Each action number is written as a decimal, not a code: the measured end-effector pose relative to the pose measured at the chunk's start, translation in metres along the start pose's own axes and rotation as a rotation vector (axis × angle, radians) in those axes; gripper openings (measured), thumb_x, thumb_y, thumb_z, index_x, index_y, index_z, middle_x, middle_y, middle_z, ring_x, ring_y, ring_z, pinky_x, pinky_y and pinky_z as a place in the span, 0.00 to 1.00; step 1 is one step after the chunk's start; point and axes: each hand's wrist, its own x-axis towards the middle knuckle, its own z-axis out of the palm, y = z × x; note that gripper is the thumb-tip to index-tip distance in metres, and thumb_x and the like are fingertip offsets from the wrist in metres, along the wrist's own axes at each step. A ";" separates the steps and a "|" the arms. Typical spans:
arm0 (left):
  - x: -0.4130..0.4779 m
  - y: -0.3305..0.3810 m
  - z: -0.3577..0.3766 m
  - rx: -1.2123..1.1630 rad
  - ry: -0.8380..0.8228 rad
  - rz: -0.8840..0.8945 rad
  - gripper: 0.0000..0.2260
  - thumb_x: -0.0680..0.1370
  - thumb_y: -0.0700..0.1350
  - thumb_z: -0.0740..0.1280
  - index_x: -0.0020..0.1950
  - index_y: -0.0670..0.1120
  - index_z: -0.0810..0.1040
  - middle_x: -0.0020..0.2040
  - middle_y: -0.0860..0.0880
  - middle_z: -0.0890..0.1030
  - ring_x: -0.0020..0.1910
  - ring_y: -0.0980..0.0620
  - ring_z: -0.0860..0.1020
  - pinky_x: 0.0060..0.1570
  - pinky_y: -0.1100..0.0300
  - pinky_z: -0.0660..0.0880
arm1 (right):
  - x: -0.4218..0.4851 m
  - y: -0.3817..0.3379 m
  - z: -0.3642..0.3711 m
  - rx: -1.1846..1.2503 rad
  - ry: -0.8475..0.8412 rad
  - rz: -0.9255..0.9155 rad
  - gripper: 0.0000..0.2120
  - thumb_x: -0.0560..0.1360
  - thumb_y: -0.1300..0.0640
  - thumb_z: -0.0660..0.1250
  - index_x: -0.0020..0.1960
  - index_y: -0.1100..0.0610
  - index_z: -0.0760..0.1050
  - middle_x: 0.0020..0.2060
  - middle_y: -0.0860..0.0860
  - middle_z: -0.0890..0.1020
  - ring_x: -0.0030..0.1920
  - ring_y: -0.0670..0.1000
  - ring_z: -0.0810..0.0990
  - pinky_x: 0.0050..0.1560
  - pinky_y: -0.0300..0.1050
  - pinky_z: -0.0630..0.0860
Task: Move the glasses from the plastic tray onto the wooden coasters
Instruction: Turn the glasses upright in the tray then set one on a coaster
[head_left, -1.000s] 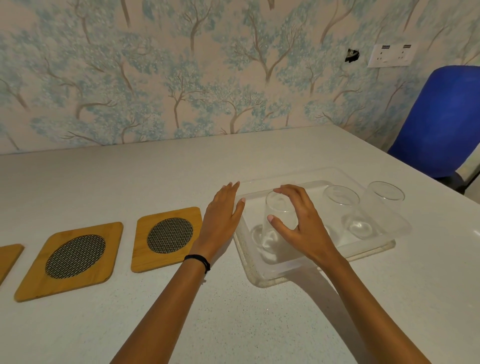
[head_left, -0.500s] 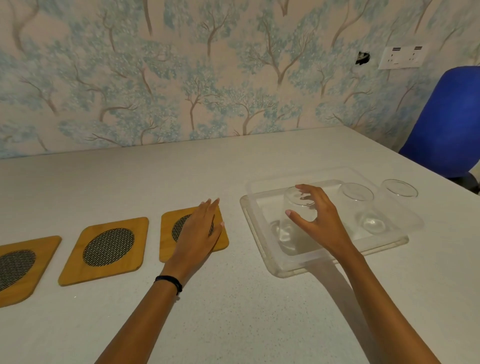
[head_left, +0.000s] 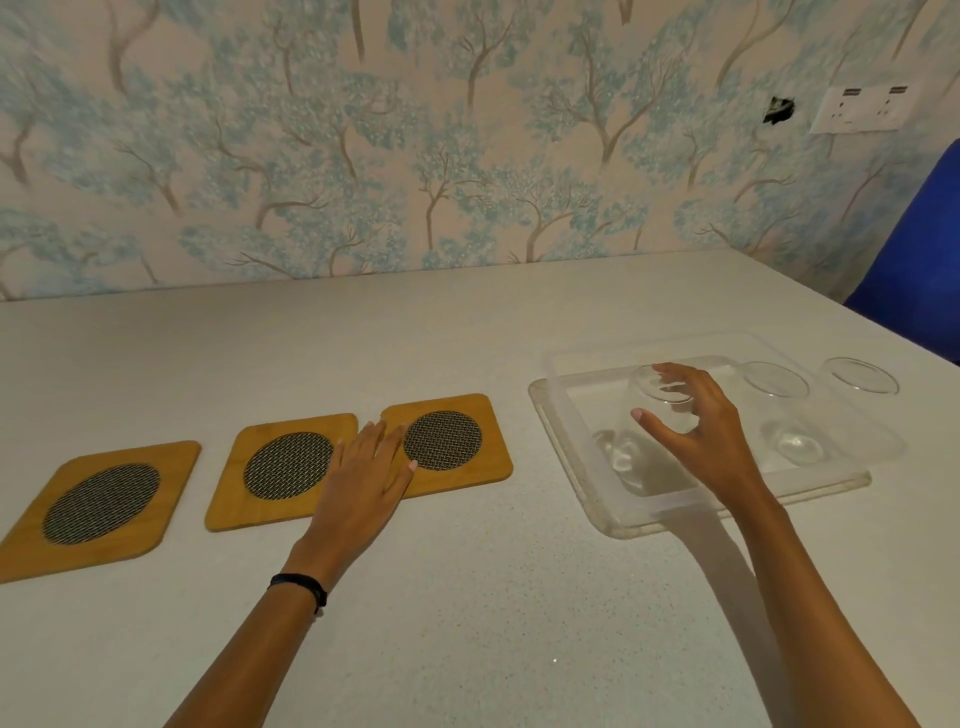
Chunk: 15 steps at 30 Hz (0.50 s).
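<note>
A clear plastic tray (head_left: 571, 447) lies on the table at the right and holds three clear glasses. My right hand (head_left: 701, 436) is wrapped around the rim of the leftmost glass (head_left: 639, 441), which still stands in the tray. The middle glass (head_left: 779, 410) and the right glass (head_left: 860, 384) stand beside it. Three wooden coasters with dark mesh centres lie in a row at the left: the right coaster (head_left: 457, 441), the middle coaster (head_left: 280, 467), the left coaster (head_left: 98, 504). My left hand (head_left: 363, 478) lies flat, fingers apart, over the gap between the right and middle coasters.
The table (head_left: 467, 623) is pale and speckled and meets a tree-patterned wall at the back. A blue chair (head_left: 919, 270) stands past the table's right edge. A white socket plate (head_left: 862, 109) sits on the wall at upper right.
My left hand has moved left from the tray's edge onto the coasters. My right hand stays on the leftmost glass. The view has panned left, showing a third coaster.
</note>
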 end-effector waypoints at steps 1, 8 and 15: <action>-0.002 -0.002 0.001 0.003 -0.012 -0.009 0.22 0.81 0.53 0.54 0.73 0.48 0.60 0.75 0.44 0.62 0.75 0.47 0.57 0.73 0.46 0.50 | 0.000 -0.001 0.000 -0.003 -0.002 -0.003 0.27 0.67 0.43 0.69 0.62 0.50 0.70 0.57 0.48 0.75 0.52 0.44 0.75 0.48 0.31 0.70; -0.008 -0.008 0.006 0.011 -0.030 -0.025 0.23 0.81 0.54 0.52 0.74 0.47 0.60 0.75 0.44 0.62 0.74 0.48 0.58 0.74 0.47 0.48 | 0.003 -0.004 -0.002 -0.015 0.026 0.009 0.26 0.66 0.45 0.70 0.61 0.52 0.71 0.55 0.49 0.77 0.52 0.48 0.76 0.47 0.33 0.72; -0.008 -0.013 0.012 -0.004 -0.018 -0.013 0.23 0.81 0.55 0.52 0.73 0.47 0.60 0.74 0.44 0.63 0.74 0.47 0.59 0.73 0.46 0.48 | 0.019 -0.028 -0.003 0.033 0.126 0.021 0.25 0.68 0.48 0.71 0.61 0.54 0.71 0.57 0.54 0.77 0.55 0.51 0.76 0.50 0.34 0.74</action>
